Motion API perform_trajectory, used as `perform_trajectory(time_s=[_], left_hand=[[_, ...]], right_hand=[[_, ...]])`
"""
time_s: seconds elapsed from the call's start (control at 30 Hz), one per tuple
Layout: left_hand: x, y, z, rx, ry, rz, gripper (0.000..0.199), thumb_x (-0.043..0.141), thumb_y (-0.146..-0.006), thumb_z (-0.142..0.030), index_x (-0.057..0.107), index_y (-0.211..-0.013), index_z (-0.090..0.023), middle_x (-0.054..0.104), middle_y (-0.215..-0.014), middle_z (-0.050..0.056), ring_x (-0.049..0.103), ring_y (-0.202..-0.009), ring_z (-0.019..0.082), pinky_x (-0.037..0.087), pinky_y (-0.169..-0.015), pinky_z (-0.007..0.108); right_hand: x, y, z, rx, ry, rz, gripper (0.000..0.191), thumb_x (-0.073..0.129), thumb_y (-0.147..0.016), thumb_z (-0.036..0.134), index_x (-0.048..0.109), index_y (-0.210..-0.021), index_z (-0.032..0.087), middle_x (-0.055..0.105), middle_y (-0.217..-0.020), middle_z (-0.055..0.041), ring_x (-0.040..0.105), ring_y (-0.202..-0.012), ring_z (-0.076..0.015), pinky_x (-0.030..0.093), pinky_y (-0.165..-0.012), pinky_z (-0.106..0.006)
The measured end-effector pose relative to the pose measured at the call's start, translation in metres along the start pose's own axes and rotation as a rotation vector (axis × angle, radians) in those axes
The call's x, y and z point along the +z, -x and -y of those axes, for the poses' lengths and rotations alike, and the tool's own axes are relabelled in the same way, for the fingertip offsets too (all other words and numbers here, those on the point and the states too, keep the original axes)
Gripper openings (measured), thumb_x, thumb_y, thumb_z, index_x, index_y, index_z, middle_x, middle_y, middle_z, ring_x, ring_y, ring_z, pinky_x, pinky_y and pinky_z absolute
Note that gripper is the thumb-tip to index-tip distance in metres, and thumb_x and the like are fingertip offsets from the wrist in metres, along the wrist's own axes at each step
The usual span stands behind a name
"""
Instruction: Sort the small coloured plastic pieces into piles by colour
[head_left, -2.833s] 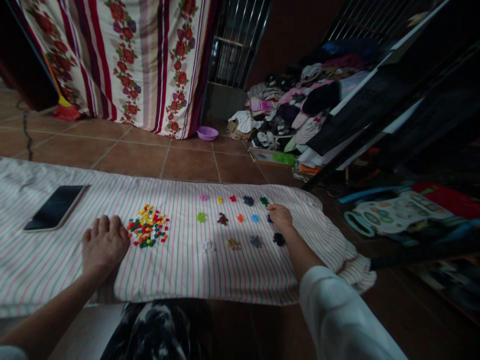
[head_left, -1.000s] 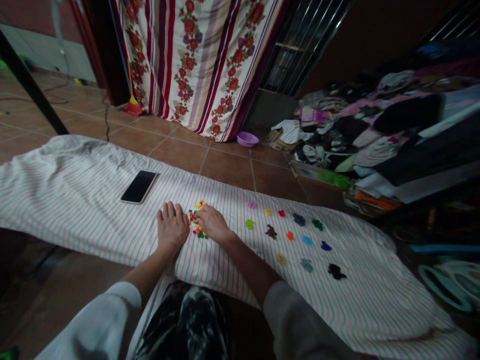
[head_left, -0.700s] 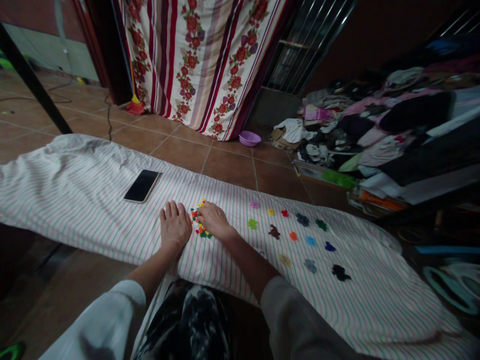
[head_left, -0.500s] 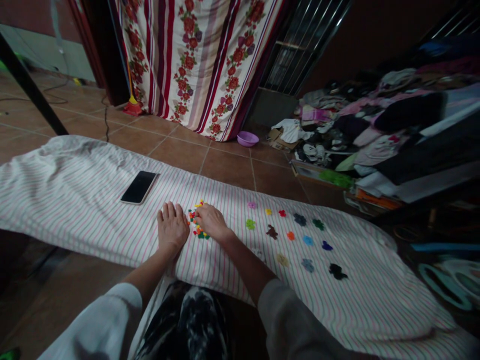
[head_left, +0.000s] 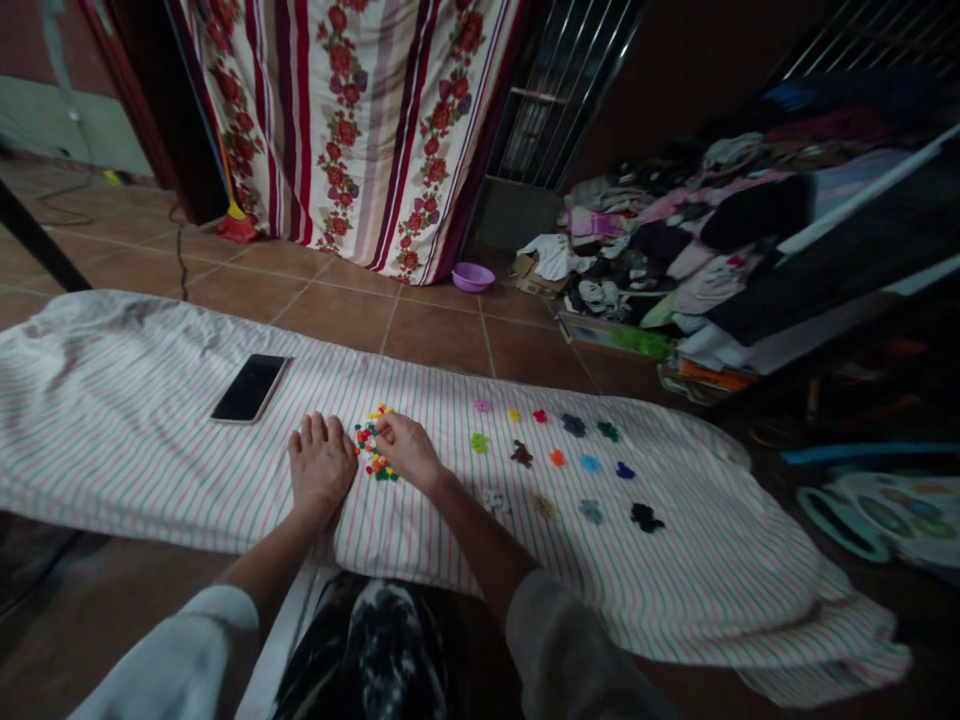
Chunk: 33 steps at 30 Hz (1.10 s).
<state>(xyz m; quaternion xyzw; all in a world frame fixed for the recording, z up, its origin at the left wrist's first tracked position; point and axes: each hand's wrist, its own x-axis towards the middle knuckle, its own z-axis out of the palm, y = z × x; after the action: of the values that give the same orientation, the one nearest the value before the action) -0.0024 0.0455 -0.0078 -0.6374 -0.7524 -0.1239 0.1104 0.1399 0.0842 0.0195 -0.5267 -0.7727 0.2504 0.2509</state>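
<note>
Left hand (head_left: 322, 463) flat, open, perhaps steadying cloth (head_left: 431, 535). Right hand (head_left: 407, 448) curled at mixed pile (head_left: 382, 468), grip unclear. Heaps (head_left: 521, 454) apart, likely separating colours.

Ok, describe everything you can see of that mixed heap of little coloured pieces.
The loose heap of small, plastic-looking red, orange, yellow and green pieces lies spread out on the white cloth with pink and greyish stripes. It sits between the bare left hand, palm down on the cloth at its left edge, and the bare right hand, which reaches into it and hides part of it. Exact shapes are too small to tell.
</note>
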Motion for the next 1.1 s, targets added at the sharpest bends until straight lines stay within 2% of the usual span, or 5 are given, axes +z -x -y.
perform_trajectory(time_s=[0.33, 0.57, 0.77, 0.93, 1.1], left_hand=[[-0.005, 0.003, 0.003, 0.064, -0.06, 0.047, 0.042, 0.03, -0.093, -0.029, 0.052, -0.123, -0.009, 0.051, -0.135, 0.021, 0.044, -0.129, 0.034, 0.033, -0.101, 0.044], [-0.012, 0.003, 0.004, 0.079, -0.052, 0.093, 0.036, 0.03, -0.091, -0.024, 0.053, -0.116, -0.013, 0.055, -0.124, 0.016, 0.045, -0.124, 0.031, 0.035, -0.098, 0.042], [-0.023, 0.003, -0.001, 0.056, -0.03, 0.15, 0.032, 0.031, -0.09, -0.022, 0.055, -0.111, -0.015, 0.055, -0.124, 0.016, 0.046, -0.124, 0.031, 0.037, -0.096, 0.041], [-0.031, 0.003, -0.003, 0.067, -0.021, 0.171, 0.029, 0.035, -0.089, -0.024, 0.056, -0.107, -0.015, 0.055, -0.123, 0.017, 0.047, -0.124, 0.032, 0.039, -0.093, 0.042], [-0.027, 0.002, -0.002, 0.082, 0.003, 0.151, 0.029, 0.036, -0.087, -0.023, 0.058, -0.105, -0.016, 0.058, -0.117, 0.018, 0.049, -0.119, 0.034, 0.042, -0.091, 0.045]], right_hand=[[-0.009, 0.023, -0.009, -0.033, -0.011, -0.036, 0.018, 0.056, -0.083, 0.012, 0.063, -0.096, 0.022, 0.066, -0.093, -0.0001, 0.06, -0.08, -0.0129, 0.046, -0.075, -0.022], [-0.036, 0.036, -0.033, -0.003, 0.019, -0.122, 0.019, 0.056, -0.081, 0.01, 0.067, -0.093, 0.022, 0.066, -0.091, -0.001, 0.06, -0.082, -0.0133, 0.047, -0.078, -0.024], [-0.09, 0.057, -0.096, 0.123, -0.013, -0.369, 0.021, 0.054, -0.077, 0.012, 0.068, -0.089, 0.022, 0.067, -0.084, 0.0001, 0.062, -0.077, -0.0143, 0.049, -0.074, -0.026], [-0.156, 0.084, -0.164, 0.38, 0.063, -0.563, 0.023, 0.052, -0.072, 0.011, 0.07, -0.085, 0.02, 0.068, -0.079, -0.0009, 0.062, -0.071, -0.0147, 0.049, -0.071, -0.025], [-0.217, 0.109, -0.215, 0.658, 0.263, -0.643, 0.024, 0.053, -0.074, 0.014, 0.072, -0.088, 0.021, 0.071, -0.086, -0.0018, 0.064, -0.081, -0.0155, 0.048, -0.077, -0.025]])
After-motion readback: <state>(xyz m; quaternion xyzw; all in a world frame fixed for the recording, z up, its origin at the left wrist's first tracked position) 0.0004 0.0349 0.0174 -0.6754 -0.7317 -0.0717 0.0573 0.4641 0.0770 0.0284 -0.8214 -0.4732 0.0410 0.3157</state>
